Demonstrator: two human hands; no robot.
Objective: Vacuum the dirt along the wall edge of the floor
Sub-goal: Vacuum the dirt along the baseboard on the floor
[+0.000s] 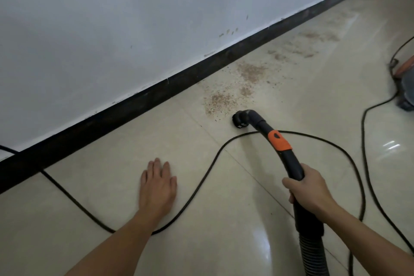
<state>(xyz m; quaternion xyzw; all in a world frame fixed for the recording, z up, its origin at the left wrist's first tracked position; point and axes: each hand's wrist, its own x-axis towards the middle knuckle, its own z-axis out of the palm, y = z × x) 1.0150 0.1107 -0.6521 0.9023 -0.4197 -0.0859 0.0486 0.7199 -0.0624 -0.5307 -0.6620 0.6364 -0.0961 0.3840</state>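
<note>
Presently the right hand (308, 188) grips the stiff, seemingly light wand (291, 163) just above its soft hose (313, 251), nozzle (239, 119) beside the dirt (224, 96); left hand (158, 182) rests flat, holding nothing.

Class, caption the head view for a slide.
Right hand holds the vacuum wand, nozzle at the dirt along the baseboard; left hand flat on floor.

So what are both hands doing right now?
Left hand: open, flat on the floor.
Right hand: gripping the vacuum handle.
</note>
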